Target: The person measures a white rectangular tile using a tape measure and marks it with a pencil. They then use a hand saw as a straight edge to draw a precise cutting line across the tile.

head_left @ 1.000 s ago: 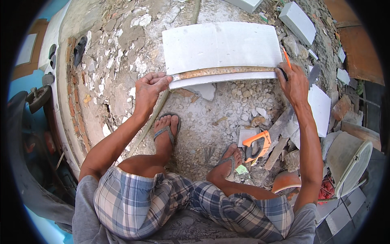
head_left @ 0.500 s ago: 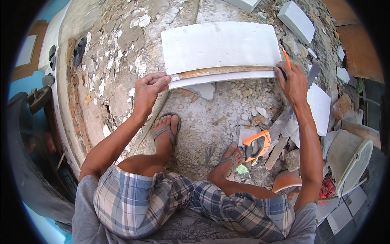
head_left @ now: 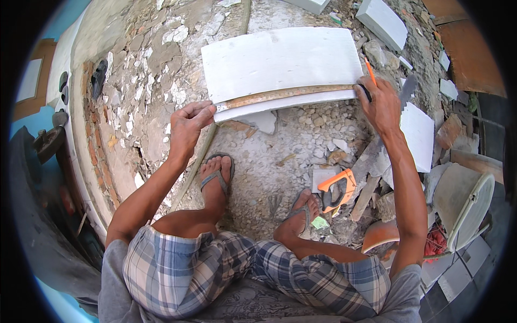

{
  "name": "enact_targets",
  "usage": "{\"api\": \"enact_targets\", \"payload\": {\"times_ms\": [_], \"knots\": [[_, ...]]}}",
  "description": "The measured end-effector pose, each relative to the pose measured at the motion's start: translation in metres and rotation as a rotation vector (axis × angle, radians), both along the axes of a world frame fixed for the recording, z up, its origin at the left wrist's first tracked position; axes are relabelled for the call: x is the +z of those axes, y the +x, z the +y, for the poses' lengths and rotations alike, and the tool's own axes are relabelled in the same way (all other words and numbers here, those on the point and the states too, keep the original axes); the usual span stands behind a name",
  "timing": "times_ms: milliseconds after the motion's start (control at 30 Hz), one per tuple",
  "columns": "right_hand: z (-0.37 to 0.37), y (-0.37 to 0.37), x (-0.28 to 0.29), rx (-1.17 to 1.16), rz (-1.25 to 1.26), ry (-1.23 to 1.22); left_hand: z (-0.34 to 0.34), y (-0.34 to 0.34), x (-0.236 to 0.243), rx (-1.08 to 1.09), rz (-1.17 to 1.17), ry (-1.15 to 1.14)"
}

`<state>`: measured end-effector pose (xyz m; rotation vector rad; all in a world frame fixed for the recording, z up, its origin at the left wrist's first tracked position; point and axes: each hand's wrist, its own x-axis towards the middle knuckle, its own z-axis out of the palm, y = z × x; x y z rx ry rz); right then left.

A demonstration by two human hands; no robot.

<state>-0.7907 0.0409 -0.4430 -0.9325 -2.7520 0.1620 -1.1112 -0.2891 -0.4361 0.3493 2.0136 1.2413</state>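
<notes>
A white lightweight block (head_left: 280,59) lies lengthwise across the ground in front of me. The worn, yellowish blade of a tape measure (head_left: 285,93) stretches along its near top edge. My left hand (head_left: 186,129) is closed, pinching the tape's end at the block's near left corner. At the near right corner my right hand (head_left: 381,105) is closed around the tape's dark case, mostly hidden by the fingers. An orange pencil (head_left: 370,71) sticks up from that same hand.
A handsaw with an orange and black handle (head_left: 338,189) leans on rubble near my right foot. More white blocks (head_left: 382,24) lie at the upper right. A whitish bucket (head_left: 464,202) is tipped over at right. Broken plaster (head_left: 175,35) covers the ground at left.
The view has shifted slightly, so the block and both hands appear a little further left. Both hands keep their hold on the tape measure at the block's ends.
</notes>
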Motion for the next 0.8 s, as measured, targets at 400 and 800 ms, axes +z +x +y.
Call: {"api": "enact_targets", "payload": {"times_ms": [400,800], "knots": [[-0.0015,-0.0010,0.0018,-0.019,-0.002,-0.024,0.0006,-0.0019,-0.0014,0.006,0.004,0.011],[-0.0024,-0.0004,0.0043,-0.020,-0.011,-0.013,0.0000,-0.0031,-0.0027,-0.001,-0.014,0.019]]}}
